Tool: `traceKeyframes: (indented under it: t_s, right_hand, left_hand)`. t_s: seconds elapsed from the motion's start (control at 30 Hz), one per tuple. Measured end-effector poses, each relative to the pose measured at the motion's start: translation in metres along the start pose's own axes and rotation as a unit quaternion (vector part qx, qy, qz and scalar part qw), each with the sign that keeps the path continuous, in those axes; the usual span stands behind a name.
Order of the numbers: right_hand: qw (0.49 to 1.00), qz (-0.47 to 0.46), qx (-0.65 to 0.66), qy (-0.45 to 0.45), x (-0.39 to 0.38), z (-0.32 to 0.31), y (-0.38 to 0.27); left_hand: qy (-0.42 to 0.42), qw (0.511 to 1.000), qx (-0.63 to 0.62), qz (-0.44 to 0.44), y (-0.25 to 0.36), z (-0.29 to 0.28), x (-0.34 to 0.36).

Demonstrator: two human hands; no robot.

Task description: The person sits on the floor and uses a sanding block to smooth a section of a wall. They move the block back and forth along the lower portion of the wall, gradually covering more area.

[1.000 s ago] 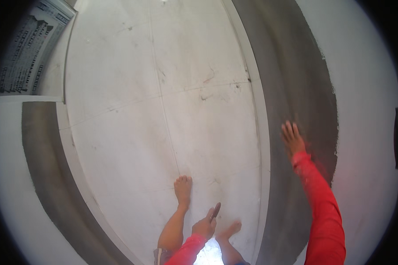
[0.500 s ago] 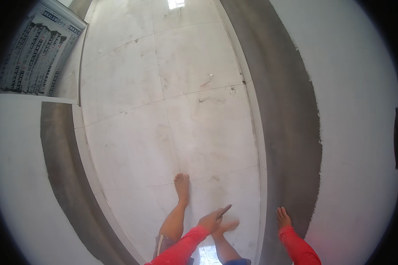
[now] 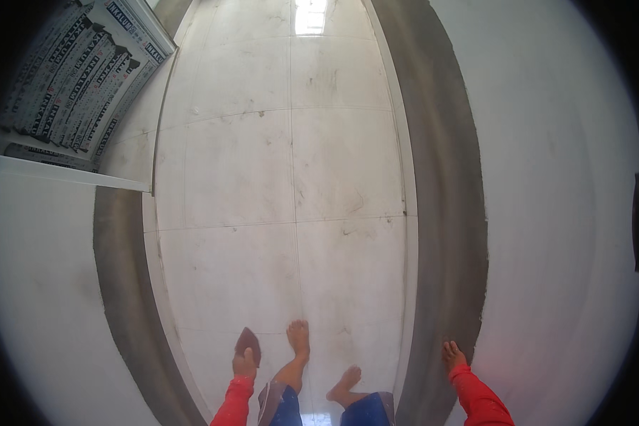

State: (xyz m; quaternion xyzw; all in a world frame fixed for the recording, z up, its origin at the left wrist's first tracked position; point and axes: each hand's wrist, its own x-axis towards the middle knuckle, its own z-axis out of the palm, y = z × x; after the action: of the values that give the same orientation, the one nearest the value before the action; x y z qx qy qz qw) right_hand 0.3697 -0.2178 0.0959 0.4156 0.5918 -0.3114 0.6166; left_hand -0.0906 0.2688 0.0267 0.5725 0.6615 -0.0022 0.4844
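At near left, the brown pad (image 3: 248, 341), clasped in the left hand (image 3: 245, 365), is now swung leftward, leaving only the right hand (image 3: 454, 357), fingers extended and seemingly empty, at the grey band (image 3: 449, 234).

left hand (image 3: 245, 364) curled; right hand (image 3: 454, 356) outspread

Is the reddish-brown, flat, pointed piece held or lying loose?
Held: the left grip overlaps the lower part of the reddish-brown, flat, pointed piece, tip showing beyond.

Brown sheet (image 3: 248, 339) in left grip (image 3: 244, 364), tiled floor (image 3: 227, 170)
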Motion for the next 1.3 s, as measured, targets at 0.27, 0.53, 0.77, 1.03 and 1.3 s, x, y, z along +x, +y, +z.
traceKeyframes:
  t_s: [0.27,0.53,0.77,1.03,1.3]
  right_hand:
    - [0.993,-0.113,-0.026,0.004,0.019,-0.038,0.082]
    - [0.99,-0.121,-0.039,0.064,0.088,-0.07,0.224]
    - [0.998,-0.01,-0.031,0.053,0.157,-0.192,0.453]
    - [0.998,0.032,-0.024,0.043,0.232,-0.285,0.695]
    - [0.975,0.207,0.044,0.074,0.299,-0.424,1.013]
  left_hand:
    - [-0.086,0.925,0.283,-0.24,-0.014,-0.122,-0.086]
    - [-0.317,0.869,0.194,-0.326,0.225,-0.026,-0.076]
    - [-0.194,0.934,0.01,-0.299,0.316,0.044,0.011]
    - [-0.221,0.931,0.111,-0.267,0.405,0.063,0.191]
    - [-0.024,0.978,0.015,-0.205,0.487,0.006,0.261]
